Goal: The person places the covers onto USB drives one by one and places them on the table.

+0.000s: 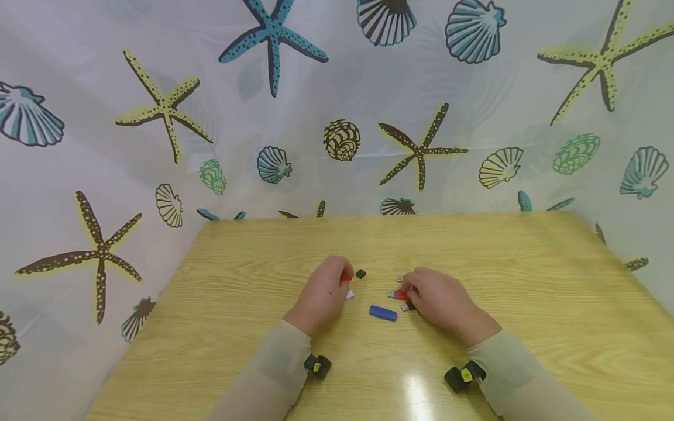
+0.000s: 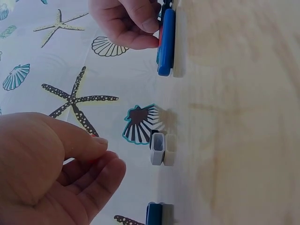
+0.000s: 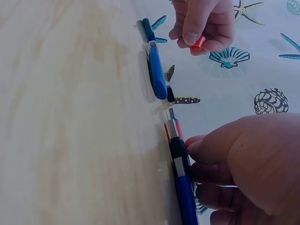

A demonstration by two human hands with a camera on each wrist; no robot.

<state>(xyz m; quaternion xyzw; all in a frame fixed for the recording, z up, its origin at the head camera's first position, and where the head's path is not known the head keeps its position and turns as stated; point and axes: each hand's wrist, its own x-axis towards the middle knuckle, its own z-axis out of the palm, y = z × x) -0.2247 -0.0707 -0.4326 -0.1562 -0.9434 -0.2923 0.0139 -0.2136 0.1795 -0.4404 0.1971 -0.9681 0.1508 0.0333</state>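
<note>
In head view, left hand (image 1: 322,290) pinching red cap (image 1: 346,278), right hand (image 1: 439,297) reaching to red USB stick (image 1: 401,296) on table (image 1: 247,275), in left wrist view, fingertips (image 2: 116,169) meeting narrowly, in right wrist view, right fingers (image 3: 213,174) curling, grip I cannot tell.

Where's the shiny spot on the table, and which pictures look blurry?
Head view: a white glare patch shines on the yellow wood-grain table near the picture's bottom edge; left wrist view: dimmer, the wood grain blurred, and the small white hollow cap has a soft shadow or reflection beside it, I can't tell which; right wrist view: dim too, with the table blurry and streaky.
</note>
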